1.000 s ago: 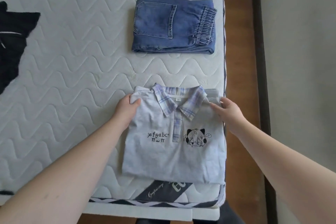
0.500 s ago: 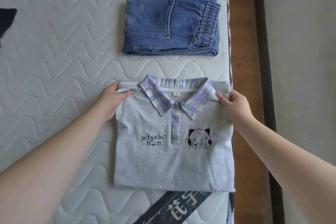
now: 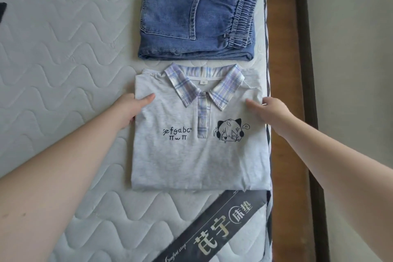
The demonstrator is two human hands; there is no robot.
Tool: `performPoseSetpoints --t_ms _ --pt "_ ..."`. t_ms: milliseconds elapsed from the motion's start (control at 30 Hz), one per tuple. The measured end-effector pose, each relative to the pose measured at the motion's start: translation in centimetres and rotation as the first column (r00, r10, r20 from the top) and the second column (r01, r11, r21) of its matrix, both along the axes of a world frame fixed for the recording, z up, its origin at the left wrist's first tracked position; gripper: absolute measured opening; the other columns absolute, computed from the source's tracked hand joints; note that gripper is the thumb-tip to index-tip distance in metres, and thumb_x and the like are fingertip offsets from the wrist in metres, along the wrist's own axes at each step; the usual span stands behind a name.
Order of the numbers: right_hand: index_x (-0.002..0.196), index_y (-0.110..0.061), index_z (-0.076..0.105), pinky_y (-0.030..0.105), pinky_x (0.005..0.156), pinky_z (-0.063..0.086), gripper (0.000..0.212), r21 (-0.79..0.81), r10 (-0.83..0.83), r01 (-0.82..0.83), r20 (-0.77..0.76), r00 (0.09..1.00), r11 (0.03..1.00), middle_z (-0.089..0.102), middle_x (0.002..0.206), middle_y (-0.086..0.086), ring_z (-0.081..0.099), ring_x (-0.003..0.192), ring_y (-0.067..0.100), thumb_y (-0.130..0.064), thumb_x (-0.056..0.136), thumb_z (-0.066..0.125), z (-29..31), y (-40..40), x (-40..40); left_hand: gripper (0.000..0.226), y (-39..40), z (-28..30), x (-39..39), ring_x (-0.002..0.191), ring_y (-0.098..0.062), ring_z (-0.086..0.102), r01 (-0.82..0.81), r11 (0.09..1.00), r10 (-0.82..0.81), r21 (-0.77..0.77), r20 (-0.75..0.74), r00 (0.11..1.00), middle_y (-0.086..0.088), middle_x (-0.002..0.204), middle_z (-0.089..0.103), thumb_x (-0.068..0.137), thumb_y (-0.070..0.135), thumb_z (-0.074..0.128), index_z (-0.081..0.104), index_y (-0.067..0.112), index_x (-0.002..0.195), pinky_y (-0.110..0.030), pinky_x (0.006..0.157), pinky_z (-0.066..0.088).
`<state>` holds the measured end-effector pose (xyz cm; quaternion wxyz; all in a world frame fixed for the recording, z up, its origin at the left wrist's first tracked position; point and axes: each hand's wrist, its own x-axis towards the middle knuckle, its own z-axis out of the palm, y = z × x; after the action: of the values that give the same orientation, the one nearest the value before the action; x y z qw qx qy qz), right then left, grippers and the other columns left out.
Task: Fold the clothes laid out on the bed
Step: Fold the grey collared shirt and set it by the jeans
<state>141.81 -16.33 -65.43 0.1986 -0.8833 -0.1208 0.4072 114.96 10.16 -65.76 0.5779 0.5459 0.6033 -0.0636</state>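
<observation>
Folded grey polo shirt (image 3: 197, 144) lies flat near the bed's right edge, now slid up just beside the folded jeans (image 3: 195, 21); a second ago they were well apart. Left hand (image 3: 129, 110) and right hand (image 3: 270, 110) grip its side edges lower than before. Shirt looks done. Quilted white mattress (image 3: 63, 70), dark label band (image 3: 212, 229), wooden floor (image 3: 282, 70), pale wall (image 3: 350, 49).

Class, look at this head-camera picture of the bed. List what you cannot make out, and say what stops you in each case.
- Left hand, head view: its fingers lie under the grey polo shirt, which hides them.
- Dark garment, head view: cut off by the left edge.
- Size label inside the collar: too small to read.
- Folded jeans: lower layers hidden by the top layer.
</observation>
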Motion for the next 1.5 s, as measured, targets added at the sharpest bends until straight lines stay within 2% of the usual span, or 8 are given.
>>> performPoseSetpoints --t_ms 200,400,600,800,967,1233,1400,1500 --pt "0.073 -0.012 0.058 0.029 0.051 0.041 0.045 -0.099 0.068 -0.074 -0.061 0.996 0.992 0.059 0.069 0.002 0.055 0.062 0.017 -0.053 0.079 0.073 0.8 -4.4 -4.5 0.037 -5.1 -0.6 -6.7 0.101 -0.02 0.068 0.095 0.992 -0.095 -0.085 0.011 0.995 -0.006 0.112 0.071 0.086 0.023 0.074 0.065 0.008 0.118 -0.034 0.09 0.051" --pt "0.072 -0.011 0.056 0.031 0.055 0.038 0.052 0.046 -0.129 0.129 -0.022 0.991 0.991 0.059 0.069 0.002 0.056 0.066 0.021 -0.061 0.084 0.063 0.3 -7.0 -7.2 0.025 -9.2 -0.7 -9.6 0.093 -0.02 0.067 0.014 0.985 -0.014 0.173 -0.001 1.0 -0.002 0.101 0.07 0.093 0.026 0.067 0.064 0.01 0.113 -0.03 0.077 0.05" --pt "0.07 -0.012 0.048 0.032 0.056 0.033 0.056 -0.09 -0.109 0.109 0.003 0.994 0.99 0.051 0.068 0.001 0.048 0.064 0.018 -0.062 0.095 0.04 0.2 -8.6 -9.1 0.039 -11.4 -1.1 -11.7 0.098 -0.021 0.069 0.029 0.996 -0.028 0.09 -0.017 0.999 -0.002 0.108 0.071 0.086 0.035 0.073 0.062 0.013 0.117 -0.04 0.091 0.054" --pt "0.086 -0.012 0.05 0.031 0.056 0.034 0.041 0.017 -0.209 0.209 0.102 0.973 0.978 0.055 0.077 -0.001 0.053 0.074 0.021 -0.052 0.095 0.049 -0.4 -11.2 -11.8 0.015 -13.8 -1.1 -14.1 0.078 -0.018 0.063 0.092 0.97 -0.074 0.225 -0.088 0.993 -0.009 0.104 0.069 0.097 0.022 0.059 0.057 0.01 0.106 -0.028 0.054 0.049" --pt "0.103 -0.019 0.05 0.038 0.074 0.047 0.041 -0.072 -0.261 0.274 0.156 0.953 0.959 0.06 0.091 0.0 0.058 0.086 0.026 -0.058 0.094 0.043 -0.9 -12.4 -13.6 0.032 -15.0 -1.3 -14.1 0.086 -0.021 0.058 0.141 0.915 -0.083 0.378 -0.166 0.983 -0.009 0.1 0.066 0.094 0.017 0.064 0.053 0.001 0.119 -0.029 0.071 0.038" --pt "0.075 -0.01 0.042 0.034 0.055 0.037 0.046 -0.091 -0.145 0.159 0.138 0.98 0.983 0.053 0.071 0.005 0.05 0.067 0.025 -0.049 0.097 0.047 -0.3 -13.2 -15.1 0.019 -14.6 -1.4 -15.0 0.076 -0.025 0.059 0.268 0.881 -0.197 0.39 -0.211 0.957 0.0 0.081 0.063 0.094 0.022 0.065 0.055 0.01 0.104 -0.032 0.063 0.036" --pt "0.123 -0.017 0.054 0.04 0.092 0.047 0.04 0.079 -0.185 0.169 0.304 0.934 0.983 0.055 0.119 0.003 0.054 0.106 0.021 -0.043 0.094 0.058 -0.3 -12.2 -14.3 0.038 -14.1 -1.5 -14.7 0.089 -0.024 0.059 0.212 0.802 -0.118 0.559 -0.199 0.973 -0.008 0.102 0.064 0.088 0.023 0.071 0.056 0.008 0.12 -0.033 0.079 0.045" --pt "0.131 -0.015 0.055 0.031 0.093 0.042 0.039 0.174 -0.184 0.136 0.301 0.936 0.975 0.054 0.126 0.004 0.054 0.112 0.02 -0.034 0.097 0.056 0.0 -10.3 -13.5 0.037 -13.5 -1.0 -12.9 0.096 -0.016 0.059 0.096 0.817 -0.051 0.569 -0.095 0.994 -0.002 0.11 0.063 0.093 0.021 0.066 0.058 0.006 0.126 -0.029 0.088 0.046"
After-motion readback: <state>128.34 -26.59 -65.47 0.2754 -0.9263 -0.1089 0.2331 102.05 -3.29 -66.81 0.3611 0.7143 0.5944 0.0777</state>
